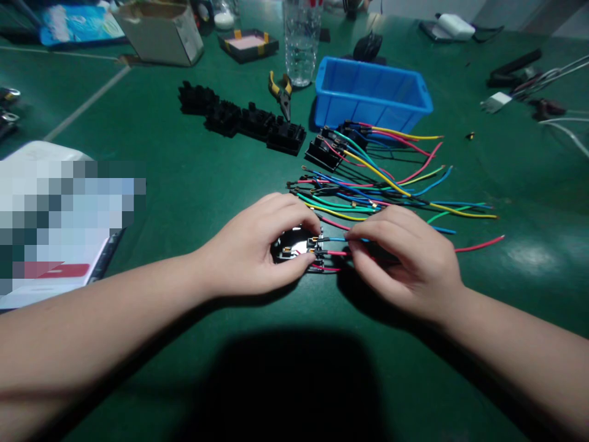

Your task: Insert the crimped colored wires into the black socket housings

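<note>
My left hand point(280, 248) is closed around a small black socket module point(294, 253) with brass terminals, thumb at its near edge and fingers at the far one. A blue wire point(337, 239) and a red wire point(338, 253) run from its right side toward my right hand point(400, 261). The right thumb and forefinger pinch the blue wire; the red one passes under the fingers. Just beyond both hands lies a bundle of loose coloured wires point(340, 184) with crimped ends. Behind it sit wired black modules point(329, 147).
A row of black modules point(255, 120) lies farther left, beside yellow-handled pliers point(281, 95). Behind the wires stands a blue bin point(372, 92), near a clear plastic bottle point(301, 43). A cardboard box point(159, 34) is at the back; a partly blurred device point(69, 227) lies left.
</note>
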`<action>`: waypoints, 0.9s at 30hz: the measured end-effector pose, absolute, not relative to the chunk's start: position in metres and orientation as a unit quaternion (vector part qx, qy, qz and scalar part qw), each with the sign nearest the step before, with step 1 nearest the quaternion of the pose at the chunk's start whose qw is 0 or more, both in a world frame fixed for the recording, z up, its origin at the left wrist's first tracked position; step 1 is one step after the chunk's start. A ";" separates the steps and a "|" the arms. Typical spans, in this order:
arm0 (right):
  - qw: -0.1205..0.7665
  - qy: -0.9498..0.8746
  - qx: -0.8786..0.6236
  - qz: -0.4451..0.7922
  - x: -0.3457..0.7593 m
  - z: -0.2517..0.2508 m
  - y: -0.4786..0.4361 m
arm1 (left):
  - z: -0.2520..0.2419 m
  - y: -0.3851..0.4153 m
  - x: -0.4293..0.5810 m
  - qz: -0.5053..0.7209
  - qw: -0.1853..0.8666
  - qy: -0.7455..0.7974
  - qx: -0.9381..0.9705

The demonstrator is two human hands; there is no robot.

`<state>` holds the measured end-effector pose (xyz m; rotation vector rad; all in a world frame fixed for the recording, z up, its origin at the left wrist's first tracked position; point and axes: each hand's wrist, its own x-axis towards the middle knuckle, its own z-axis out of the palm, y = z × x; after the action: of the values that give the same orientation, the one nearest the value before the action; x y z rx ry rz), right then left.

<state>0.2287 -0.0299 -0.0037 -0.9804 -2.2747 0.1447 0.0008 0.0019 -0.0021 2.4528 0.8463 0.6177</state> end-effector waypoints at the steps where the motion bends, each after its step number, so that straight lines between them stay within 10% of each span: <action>1: 0.326 -0.867 -0.372 0.055 0.228 -0.004 -0.030 | -0.002 0.002 0.001 0.226 0.236 0.309 0.893; 27: 0.330 -0.864 -0.375 0.055 0.229 -0.006 -0.029 | -0.001 0.003 -0.002 0.255 0.260 0.308 0.879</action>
<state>0.2289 -0.0289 -0.0060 -0.9818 -2.2613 0.1443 -0.0019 0.0031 -0.0013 2.3798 0.8343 0.6909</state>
